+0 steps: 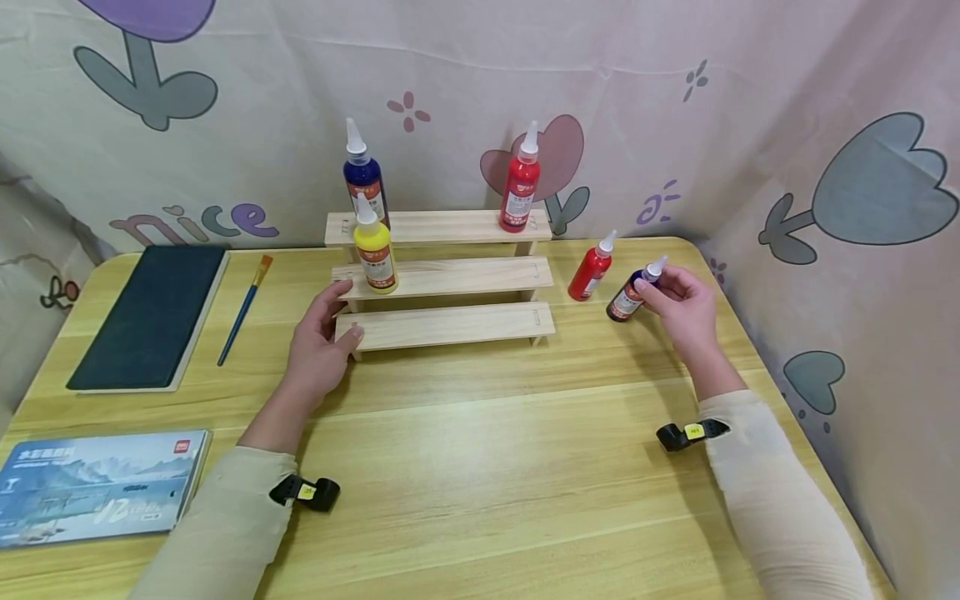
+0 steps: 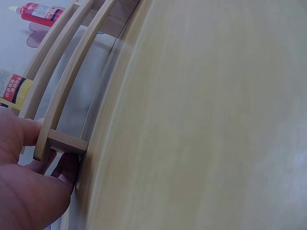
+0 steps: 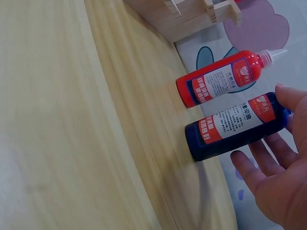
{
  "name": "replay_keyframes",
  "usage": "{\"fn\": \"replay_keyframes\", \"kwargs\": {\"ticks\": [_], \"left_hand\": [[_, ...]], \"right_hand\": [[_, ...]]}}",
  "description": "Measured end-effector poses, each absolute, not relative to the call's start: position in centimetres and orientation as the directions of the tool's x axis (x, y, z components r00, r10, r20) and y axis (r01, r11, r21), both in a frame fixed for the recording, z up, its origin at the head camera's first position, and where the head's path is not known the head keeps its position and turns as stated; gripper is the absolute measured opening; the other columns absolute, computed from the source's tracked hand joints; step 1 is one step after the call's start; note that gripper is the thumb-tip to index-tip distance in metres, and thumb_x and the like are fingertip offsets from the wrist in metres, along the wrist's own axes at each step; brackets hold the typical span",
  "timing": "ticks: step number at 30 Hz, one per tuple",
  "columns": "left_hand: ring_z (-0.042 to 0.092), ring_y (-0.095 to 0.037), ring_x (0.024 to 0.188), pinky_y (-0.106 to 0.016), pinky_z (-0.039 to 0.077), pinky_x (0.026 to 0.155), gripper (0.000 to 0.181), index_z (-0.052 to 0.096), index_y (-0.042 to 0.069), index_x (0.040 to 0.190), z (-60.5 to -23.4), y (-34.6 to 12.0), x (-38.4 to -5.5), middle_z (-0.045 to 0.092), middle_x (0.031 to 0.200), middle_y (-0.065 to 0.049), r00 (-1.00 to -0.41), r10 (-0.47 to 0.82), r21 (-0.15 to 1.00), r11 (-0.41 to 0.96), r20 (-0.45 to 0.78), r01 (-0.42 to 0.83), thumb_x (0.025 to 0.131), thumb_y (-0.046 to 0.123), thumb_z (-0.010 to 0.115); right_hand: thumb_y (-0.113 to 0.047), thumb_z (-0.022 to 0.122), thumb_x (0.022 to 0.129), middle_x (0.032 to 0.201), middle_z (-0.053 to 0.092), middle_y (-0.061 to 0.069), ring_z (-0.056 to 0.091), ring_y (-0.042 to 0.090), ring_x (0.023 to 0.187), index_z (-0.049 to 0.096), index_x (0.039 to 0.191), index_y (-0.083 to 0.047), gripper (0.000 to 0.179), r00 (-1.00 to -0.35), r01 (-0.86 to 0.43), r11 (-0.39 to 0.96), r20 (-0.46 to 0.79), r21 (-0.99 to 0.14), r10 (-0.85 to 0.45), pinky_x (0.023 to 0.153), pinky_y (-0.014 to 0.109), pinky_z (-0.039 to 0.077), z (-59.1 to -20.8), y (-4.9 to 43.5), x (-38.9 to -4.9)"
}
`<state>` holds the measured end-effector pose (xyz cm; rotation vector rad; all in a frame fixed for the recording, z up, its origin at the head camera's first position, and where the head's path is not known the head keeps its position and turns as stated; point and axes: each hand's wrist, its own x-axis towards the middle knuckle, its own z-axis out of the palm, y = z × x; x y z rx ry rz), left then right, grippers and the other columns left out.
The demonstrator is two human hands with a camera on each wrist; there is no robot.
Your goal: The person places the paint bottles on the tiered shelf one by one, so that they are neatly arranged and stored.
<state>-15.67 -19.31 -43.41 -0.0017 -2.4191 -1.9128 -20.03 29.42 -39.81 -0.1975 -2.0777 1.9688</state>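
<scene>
My left hand (image 1: pixel 318 346) grips the left end of a three-step wooden rack (image 1: pixel 465 325), thumb on the lowest step. In the left wrist view, fingers curl behind the end piece. On the right, my right hand (image 1: pixel 682 312) pinches a dark blue squeeze bottle (image 3: pixel 235 124) near its white-tipped top; its base is at or close to the tabletop. Just left of it stands a red bottle (image 1: pixel 590 273). A yellow bottle (image 1: pixel 377 258) occupies the middle step's left end. The top step bears another dark blue bottle (image 1: pixel 363 175) at left and a red one (image 1: pixel 519 196) at right.
A dark notebook (image 1: pixel 150 321) and a blue-handled paintbrush (image 1: pixel 243 312) lie left of the rack. Nearer, at the table's left, is a blue picture-covered pad (image 1: pixel 105 487). A patterned curtain (image 1: pixel 450 75) hangs behind the wooden table (image 1: pixel 510 467) and along its right side.
</scene>
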Motion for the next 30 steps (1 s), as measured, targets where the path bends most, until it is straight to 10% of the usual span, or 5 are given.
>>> {"fn": "replay_keyframes", "kwargs": {"ticks": [30], "left_hand": [[0.034, -0.025, 0.141, -0.042, 0.022, 0.117, 0.066, 0.041, 0.024, 0.152, -43.2, -19.2, -15.6, 0.034, 0.157, 0.000, -0.998, -0.039, 0.967, 0.253, 0.045, 0.034, 0.097, -0.008, 0.055]], "right_hand": [[-0.008, 0.080, 0.086, 0.101, 0.068, 0.011, 0.066, 0.020, 0.089, 0.074, 0.114, -0.001, 0.029, -0.957, -0.202, 0.086, 0.215, -0.976, 0.193, 0.075, 0.029, 0.057, -35.9, 25.6, -18.1]]}}
